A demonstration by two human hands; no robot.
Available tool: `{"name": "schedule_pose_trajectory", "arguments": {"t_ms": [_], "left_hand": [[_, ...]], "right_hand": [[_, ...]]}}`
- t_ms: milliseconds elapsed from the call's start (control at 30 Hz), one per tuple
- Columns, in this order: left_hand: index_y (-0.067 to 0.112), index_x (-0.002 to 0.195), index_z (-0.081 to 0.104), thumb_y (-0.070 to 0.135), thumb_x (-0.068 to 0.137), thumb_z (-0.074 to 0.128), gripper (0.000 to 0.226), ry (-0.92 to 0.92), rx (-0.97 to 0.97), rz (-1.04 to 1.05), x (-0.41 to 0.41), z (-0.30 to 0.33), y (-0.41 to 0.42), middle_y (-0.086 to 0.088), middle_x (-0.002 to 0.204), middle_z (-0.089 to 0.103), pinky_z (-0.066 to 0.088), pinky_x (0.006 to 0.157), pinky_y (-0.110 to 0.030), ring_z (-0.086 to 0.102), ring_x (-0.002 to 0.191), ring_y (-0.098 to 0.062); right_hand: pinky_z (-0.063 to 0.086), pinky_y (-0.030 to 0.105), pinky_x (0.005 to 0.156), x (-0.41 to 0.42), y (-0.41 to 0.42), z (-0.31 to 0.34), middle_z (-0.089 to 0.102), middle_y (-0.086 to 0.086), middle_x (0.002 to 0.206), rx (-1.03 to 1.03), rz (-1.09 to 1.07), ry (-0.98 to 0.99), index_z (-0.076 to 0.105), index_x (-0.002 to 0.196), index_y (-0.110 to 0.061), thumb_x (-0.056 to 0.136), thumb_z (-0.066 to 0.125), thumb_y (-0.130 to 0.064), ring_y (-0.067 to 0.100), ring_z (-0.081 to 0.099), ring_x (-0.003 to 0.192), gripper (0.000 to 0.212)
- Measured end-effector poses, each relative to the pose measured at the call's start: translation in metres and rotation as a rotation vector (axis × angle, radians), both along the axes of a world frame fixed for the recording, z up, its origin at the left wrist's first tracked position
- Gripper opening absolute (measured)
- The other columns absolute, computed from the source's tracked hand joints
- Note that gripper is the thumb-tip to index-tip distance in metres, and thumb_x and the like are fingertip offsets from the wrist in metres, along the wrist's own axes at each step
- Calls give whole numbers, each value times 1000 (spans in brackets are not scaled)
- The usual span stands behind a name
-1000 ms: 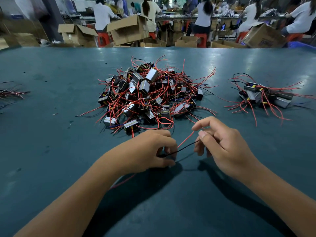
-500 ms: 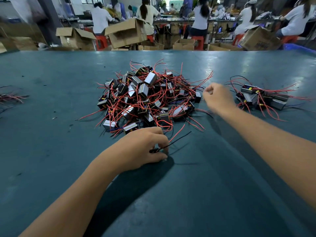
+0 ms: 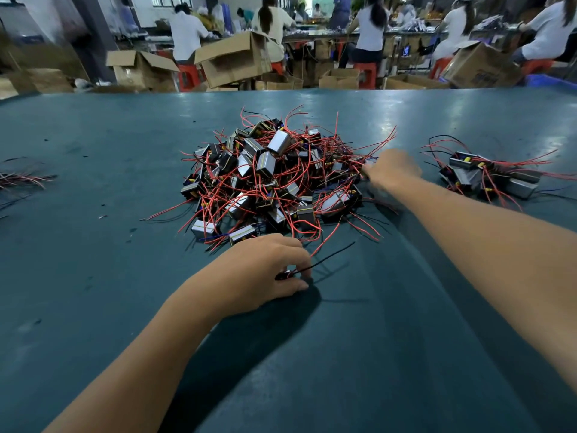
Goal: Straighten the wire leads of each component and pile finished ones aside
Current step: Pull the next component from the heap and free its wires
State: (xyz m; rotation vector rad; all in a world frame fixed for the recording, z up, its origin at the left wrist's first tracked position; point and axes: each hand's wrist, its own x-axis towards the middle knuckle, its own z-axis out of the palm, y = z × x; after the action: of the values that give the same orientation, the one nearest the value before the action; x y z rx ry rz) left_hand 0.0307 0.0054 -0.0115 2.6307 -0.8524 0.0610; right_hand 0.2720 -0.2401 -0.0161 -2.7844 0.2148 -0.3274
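A big tangled pile of small boxy components [image 3: 268,179] with red and black wire leads lies mid-table. My left hand [image 3: 262,273] rests on the table just in front of it and grips one component [image 3: 285,274], mostly hidden under the fingers. That component's black lead [image 3: 331,257] and red lead [image 3: 324,242] stick out to the right. My right hand [image 3: 390,170], motion-blurred, is at the pile's right edge with curled fingers around a pale component [image 3: 367,165]. A smaller pile of components [image 3: 487,179] lies further right.
The table is a dark teal mat [image 3: 93,245]. A few loose wires [image 3: 22,178] lie at its left edge. Beyond the far edge stand open cardboard boxes [image 3: 234,62], red stools, and several people seated at benches.
My right hand let go of the black lead and reached out to the big pile's right edge. My left hand kept hold of its component and barely moved.
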Motion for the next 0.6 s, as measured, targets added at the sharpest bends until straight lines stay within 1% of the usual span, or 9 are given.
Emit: {"name": "schedule_pose_trajectory", "arguments": {"t_ms": [67,133,200,267,333,400,467,533,600], "left_hand": [[30,99,68,34,91,72,9,-8,3,-3,0,0,0,14,100,61,48,79,-35,48,89,-1],[30,100,69,33,91,71,10,-25,19,-6,1,-1,1,15,101,62,48,80,-36,47,91,-1],[28,102,69,32,93,69,10,-57,70,4,3,-1,1,15,103,62,48,83,-38,49,95,-6],[27,105,68,31,96,66,11,-93,121,19,5,-1,3,15,105,62,47,85,-39,51,99,-11],[26,106,68,30,97,64,11,-95,128,31,5,0,4,15,106,62,46,86,-38,50,100,-12],[25,106,69,29,96,65,11,-85,108,25,4,1,4,14,106,62,46,86,-38,50,99,-13],[24,106,70,28,96,66,12,-69,92,17,3,2,4,14,106,63,45,87,-38,51,99,-13],[24,107,71,27,95,67,12,-43,73,10,2,3,5,13,107,64,45,89,-37,51,101,-12],[23,105,72,25,94,69,11,-14,46,0,2,4,5,12,108,64,46,90,-37,53,101,-11]], "right_hand": [[33,28,55,-1,-7,7,50,8,72,136,-3,-8,46,67,-9,90,51,-39,28,53,71,38],[26,27,47,-8,-14,16,48,6,64,309,-48,-103,46,64,-10,88,53,-40,23,45,57,39],[25,30,46,-20,-21,29,48,6,61,444,-100,-205,49,63,-8,86,53,-43,26,42,55,42],[28,35,50,-33,-29,44,53,14,67,530,-128,-273,57,70,-6,87,52,-44,33,46,63,42],[34,32,50,-51,-35,57,59,17,73,700,-91,-295,61,73,-7,86,52,-41,32,53,60,38],[27,21,39,-79,-35,61,59,6,66,874,9,-224,58,68,-14,86,55,-38,18,50,45,30],[24,15,37,-114,-34,53,57,-3,58,940,99,-113,59,70,-18,87,59,-36,9,47,38,25],[25,15,37,-148,-34,39,57,-8,53,993,168,14,63,75,-18,91,60,-34,7,47,38,22],[25,16,36,-178,-38,28,57,-7,55,1042,211,115,65,76,-17,94,60,-32,8,48,40,23]]}}
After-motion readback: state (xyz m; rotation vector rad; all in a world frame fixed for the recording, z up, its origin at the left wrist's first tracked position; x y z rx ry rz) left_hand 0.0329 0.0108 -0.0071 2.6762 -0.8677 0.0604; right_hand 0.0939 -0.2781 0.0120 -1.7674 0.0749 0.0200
